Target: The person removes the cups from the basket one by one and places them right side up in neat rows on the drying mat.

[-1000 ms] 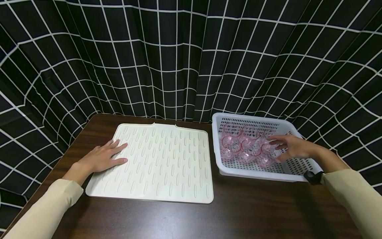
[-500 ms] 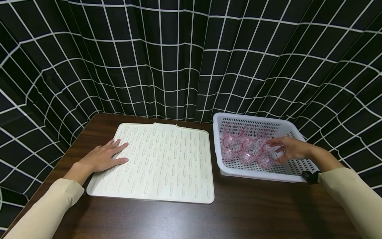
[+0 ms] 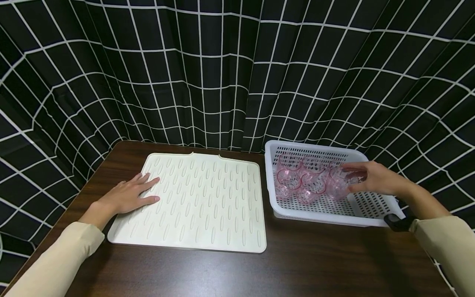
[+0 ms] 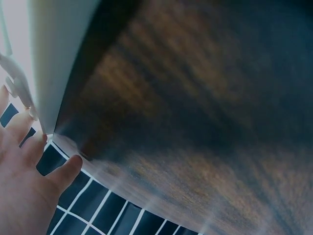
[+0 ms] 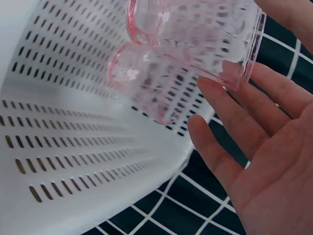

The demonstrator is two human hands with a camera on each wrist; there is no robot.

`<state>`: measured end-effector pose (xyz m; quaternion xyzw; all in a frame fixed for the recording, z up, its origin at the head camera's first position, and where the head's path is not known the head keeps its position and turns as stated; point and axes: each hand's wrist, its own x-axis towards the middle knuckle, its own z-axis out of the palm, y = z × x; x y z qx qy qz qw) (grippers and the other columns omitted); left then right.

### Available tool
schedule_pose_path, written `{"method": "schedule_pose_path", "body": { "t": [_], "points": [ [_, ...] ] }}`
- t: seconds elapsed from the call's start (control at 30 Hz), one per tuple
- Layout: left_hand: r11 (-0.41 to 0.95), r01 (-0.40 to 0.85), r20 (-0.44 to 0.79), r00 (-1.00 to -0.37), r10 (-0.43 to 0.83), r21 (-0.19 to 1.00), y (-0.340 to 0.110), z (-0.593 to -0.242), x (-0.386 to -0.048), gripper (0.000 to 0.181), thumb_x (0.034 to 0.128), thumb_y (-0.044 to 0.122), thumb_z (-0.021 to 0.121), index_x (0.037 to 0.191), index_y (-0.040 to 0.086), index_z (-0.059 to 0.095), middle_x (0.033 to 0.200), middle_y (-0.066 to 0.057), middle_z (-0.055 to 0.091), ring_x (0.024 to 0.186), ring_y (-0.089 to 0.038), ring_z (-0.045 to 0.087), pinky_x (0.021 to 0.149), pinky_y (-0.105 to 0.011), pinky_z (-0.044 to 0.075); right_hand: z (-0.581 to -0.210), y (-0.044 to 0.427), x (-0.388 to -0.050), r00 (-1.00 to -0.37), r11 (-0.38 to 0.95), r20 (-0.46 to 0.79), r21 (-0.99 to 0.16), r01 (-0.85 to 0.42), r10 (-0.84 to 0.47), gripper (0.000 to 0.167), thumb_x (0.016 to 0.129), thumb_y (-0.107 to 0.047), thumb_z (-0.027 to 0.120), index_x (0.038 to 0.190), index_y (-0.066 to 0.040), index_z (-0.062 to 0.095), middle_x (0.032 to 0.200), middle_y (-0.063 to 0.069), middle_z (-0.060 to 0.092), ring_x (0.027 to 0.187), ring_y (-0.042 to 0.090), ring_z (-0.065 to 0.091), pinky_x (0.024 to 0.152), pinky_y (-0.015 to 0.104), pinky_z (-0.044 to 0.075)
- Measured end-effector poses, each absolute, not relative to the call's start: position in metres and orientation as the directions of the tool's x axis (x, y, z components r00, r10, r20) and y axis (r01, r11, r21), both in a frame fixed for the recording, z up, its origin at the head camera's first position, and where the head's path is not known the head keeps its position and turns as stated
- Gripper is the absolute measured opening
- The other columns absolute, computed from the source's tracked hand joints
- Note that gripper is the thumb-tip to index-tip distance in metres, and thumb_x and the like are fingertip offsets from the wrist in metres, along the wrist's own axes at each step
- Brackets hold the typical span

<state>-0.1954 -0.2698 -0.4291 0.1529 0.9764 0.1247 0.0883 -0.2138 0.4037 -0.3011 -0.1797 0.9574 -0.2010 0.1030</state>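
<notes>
In the head view the left hand [image 3: 128, 196] lies flat with spread fingers on the left edge of a cream ridged mat [image 3: 204, 202]. Over the right part of a white perforated basket [image 3: 272, 206], the right hand [image 3: 375, 178] grips a clear pink cup [image 3: 337, 185] by its base end, thumb on the near side. The right wrist view shows that cup [image 5: 205, 39] tilted, its base end between thumb and fingers, with another pink cup [image 5: 146, 83] behind it. Several pink-rimmed cups [image 3: 288, 179] stand in the basket, left of the hand.
A brown wooden table [image 3: 297, 255] carries the mat and, to its right, the basket. A black curtain with a white grid [image 3: 208, 74] hangs behind and at both sides. Something black [image 3: 398, 222] is at the right wrist, by the basket's near right corner.
The right hand has taken hold of the nearest right cup, which is now raised and tilted; hand and forearm have shifted slightly to the right. The left hand has stayed on the mat.
</notes>
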Motion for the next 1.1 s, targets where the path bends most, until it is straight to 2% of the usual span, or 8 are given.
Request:
{"method": "schedule_pose_path", "body": {
  "t": [0.3,0.4,0.53,0.77,0.93,1.1],
  "points": [
    [0.923,0.282,-0.123,-0.939,0.321,0.261,-0.27,-0.429,-0.196,0.082,0.0933,0.069,0.048,0.154,0.014,0.038,0.158,-0.026,0.027,0.146,-0.05,0.018,0.108,-0.075,0.016,-0.286,0.397,-0.209,-0.942,0.869,0.035,-0.375,-0.322,-0.334,0.072,0.084,-0.029,0.082,0.137,0.01,0.051,0.127,0.032,0.059,0.106,0.046,0.064,0.079,0.049,0.058],
    [0.925,0.284,-0.122,-0.939,0.322,0.253,-0.269,-0.429,-0.196,0.082,0.0933,0.069,0.047,0.154,0.014,0.038,0.158,-0.026,0.027,0.146,-0.05,0.018,0.108,-0.075,0.016,-0.283,0.392,-0.209,-0.944,0.863,0.08,-0.388,-0.324,-0.319,0.07,0.085,-0.028,0.081,0.137,0.01,0.052,0.126,0.032,0.06,0.104,0.046,0.064,0.075,0.032,0.059],
    [0.926,0.278,-0.125,-0.94,0.317,0.254,-0.268,-0.429,-0.196,0.083,0.0932,0.069,0.047,0.154,0.014,0.038,0.158,-0.027,0.027,0.146,-0.05,0.019,0.108,-0.075,0.015,-0.28,0.379,-0.207,-0.949,0.86,0.136,-0.402,-0.315,-0.284,0.069,0.086,-0.029,0.08,0.137,0.009,0.053,0.123,0.03,0.062,0.1,0.043,0.065,0.068,0.013,0.049],
    [0.929,0.279,-0.13,-0.94,0.316,0.243,-0.27,-0.43,-0.196,0.082,0.0935,0.069,0.046,0.154,0.015,0.038,0.159,-0.026,0.027,0.146,-0.049,0.02,0.108,-0.076,0.015,-0.277,0.35,-0.204,-0.957,0.852,0.185,-0.442,-0.282,-0.221,0.07,0.086,-0.032,0.08,0.139,0.004,0.053,0.12,0.027,0.064,0.097,0.038,0.063,0.068,0.012,0.047],
    [0.929,0.28,-0.128,-0.94,0.316,0.241,-0.271,-0.431,-0.196,0.082,0.0932,0.07,0.045,0.154,0.016,0.038,0.159,-0.026,0.027,0.146,-0.049,0.02,0.107,-0.076,0.015,-0.276,0.331,-0.206,-0.936,0.82,0.255,-0.462,-0.339,-0.243,0.069,0.085,-0.03,0.081,0.14,0.002,0.054,0.121,0.025,0.065,0.097,0.035,0.063,0.068,0.009,0.045],
    [0.93,0.283,-0.126,-0.94,0.318,0.236,-0.27,-0.432,-0.196,0.082,0.0931,0.071,0.045,0.154,0.016,0.038,0.158,-0.026,0.027,0.146,-0.049,0.02,0.107,-0.076,0.015,-0.277,0.31,-0.204,-0.913,0.788,0.324,-0.481,-0.385,-0.248,0.069,0.085,-0.029,0.082,0.141,-0.001,0.054,0.126,0.022,0.064,0.103,0.034,0.063,0.074,0.007,0.044]
  ]
}}
